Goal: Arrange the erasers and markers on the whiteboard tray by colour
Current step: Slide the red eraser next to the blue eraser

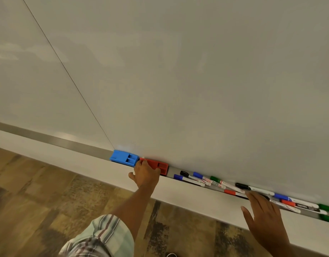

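Observation:
A blue eraser (124, 157) and a red eraser (159, 166) sit side by side in the grey whiteboard tray (48, 139). My left hand (146, 174) grips the red eraser's near left end. To the right, several markers lie jumbled in the tray: a black-capped marker (185, 173), a blue-capped marker (178, 177), a green-capped marker (215, 179), a red-capped marker (230, 192). My right hand (262, 210) is spread flat with its fingertips at the tray's edge over the markers, holding nothing.
The whiteboard (178, 71) fills the upper view, with a thin seam running down to the blue eraser. More markers and green caps (326, 207) lie at the tray's far right. A white ledge (197, 197) runs below the tray, above patterned flooring.

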`<state>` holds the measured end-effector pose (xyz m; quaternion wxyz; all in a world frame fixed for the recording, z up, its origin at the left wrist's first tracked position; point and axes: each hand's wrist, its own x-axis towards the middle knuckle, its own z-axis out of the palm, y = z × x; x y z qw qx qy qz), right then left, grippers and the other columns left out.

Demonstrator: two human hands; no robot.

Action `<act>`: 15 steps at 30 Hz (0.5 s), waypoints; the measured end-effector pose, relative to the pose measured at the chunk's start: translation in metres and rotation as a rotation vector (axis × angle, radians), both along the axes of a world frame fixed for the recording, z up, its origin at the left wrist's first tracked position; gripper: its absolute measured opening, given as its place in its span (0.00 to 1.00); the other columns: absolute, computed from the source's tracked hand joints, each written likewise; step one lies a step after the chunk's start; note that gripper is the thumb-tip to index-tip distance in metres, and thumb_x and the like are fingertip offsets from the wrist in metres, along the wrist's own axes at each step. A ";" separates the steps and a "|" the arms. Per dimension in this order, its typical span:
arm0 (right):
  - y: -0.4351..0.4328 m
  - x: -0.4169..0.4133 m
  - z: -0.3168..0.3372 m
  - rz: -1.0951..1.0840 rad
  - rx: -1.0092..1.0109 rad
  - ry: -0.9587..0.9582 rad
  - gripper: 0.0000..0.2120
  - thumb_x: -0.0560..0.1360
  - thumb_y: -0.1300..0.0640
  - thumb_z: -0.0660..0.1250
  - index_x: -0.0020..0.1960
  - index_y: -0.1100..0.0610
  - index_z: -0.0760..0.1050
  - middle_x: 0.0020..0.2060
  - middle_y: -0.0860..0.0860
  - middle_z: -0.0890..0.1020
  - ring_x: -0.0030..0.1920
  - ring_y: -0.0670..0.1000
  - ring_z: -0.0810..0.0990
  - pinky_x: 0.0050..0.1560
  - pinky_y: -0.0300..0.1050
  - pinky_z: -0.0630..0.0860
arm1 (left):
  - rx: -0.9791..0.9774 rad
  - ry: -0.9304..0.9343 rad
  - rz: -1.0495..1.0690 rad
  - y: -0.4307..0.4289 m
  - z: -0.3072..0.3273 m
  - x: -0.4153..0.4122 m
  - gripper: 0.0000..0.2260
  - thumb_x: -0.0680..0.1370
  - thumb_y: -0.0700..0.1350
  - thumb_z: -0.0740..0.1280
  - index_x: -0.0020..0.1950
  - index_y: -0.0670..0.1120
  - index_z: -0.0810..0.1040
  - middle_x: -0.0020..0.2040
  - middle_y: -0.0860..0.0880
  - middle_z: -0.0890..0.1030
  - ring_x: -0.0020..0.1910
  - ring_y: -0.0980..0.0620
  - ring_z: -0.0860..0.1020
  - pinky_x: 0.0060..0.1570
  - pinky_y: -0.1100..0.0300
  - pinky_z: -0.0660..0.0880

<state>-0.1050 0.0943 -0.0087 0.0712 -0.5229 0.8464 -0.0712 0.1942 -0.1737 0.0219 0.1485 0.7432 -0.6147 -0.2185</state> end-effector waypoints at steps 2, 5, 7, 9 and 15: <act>0.001 0.000 -0.001 -0.009 0.005 0.008 0.37 0.78 0.35 0.48 0.72 0.60 0.73 0.68 0.59 0.78 0.68 0.63 0.77 0.67 0.67 0.72 | 0.009 -0.009 -0.016 -0.003 -0.001 0.003 0.11 0.75 0.49 0.72 0.51 0.48 0.73 0.53 0.48 0.76 0.58 0.46 0.76 0.73 0.41 0.60; 0.004 -0.001 -0.004 -0.018 0.007 0.025 0.36 0.78 0.36 0.48 0.72 0.60 0.73 0.68 0.59 0.78 0.67 0.63 0.77 0.66 0.67 0.72 | 0.016 -0.039 -0.061 -0.008 -0.002 0.007 0.10 0.75 0.49 0.71 0.50 0.47 0.75 0.56 0.48 0.78 0.59 0.46 0.76 0.73 0.38 0.60; 0.005 -0.001 -0.005 -0.024 0.008 0.031 0.35 0.78 0.36 0.49 0.72 0.59 0.73 0.68 0.59 0.78 0.68 0.62 0.77 0.67 0.66 0.72 | 0.027 -0.078 -0.091 -0.012 -0.002 0.008 0.09 0.75 0.50 0.70 0.50 0.46 0.77 0.57 0.48 0.78 0.60 0.46 0.76 0.73 0.37 0.60; 0.006 -0.003 -0.006 -0.036 0.008 0.035 0.35 0.78 0.36 0.49 0.72 0.59 0.72 0.68 0.58 0.78 0.67 0.62 0.77 0.67 0.66 0.72 | 0.048 -0.133 -0.120 -0.015 -0.002 0.009 0.10 0.76 0.51 0.69 0.52 0.45 0.77 0.59 0.47 0.78 0.62 0.45 0.75 0.73 0.37 0.60; 0.002 -0.005 -0.006 -0.060 -0.007 0.023 0.33 0.79 0.37 0.50 0.71 0.58 0.73 0.66 0.58 0.80 0.66 0.61 0.78 0.65 0.65 0.73 | -0.007 -0.165 -0.163 -0.007 -0.009 0.004 0.19 0.78 0.52 0.66 0.65 0.43 0.73 0.69 0.45 0.74 0.71 0.43 0.69 0.74 0.36 0.59</act>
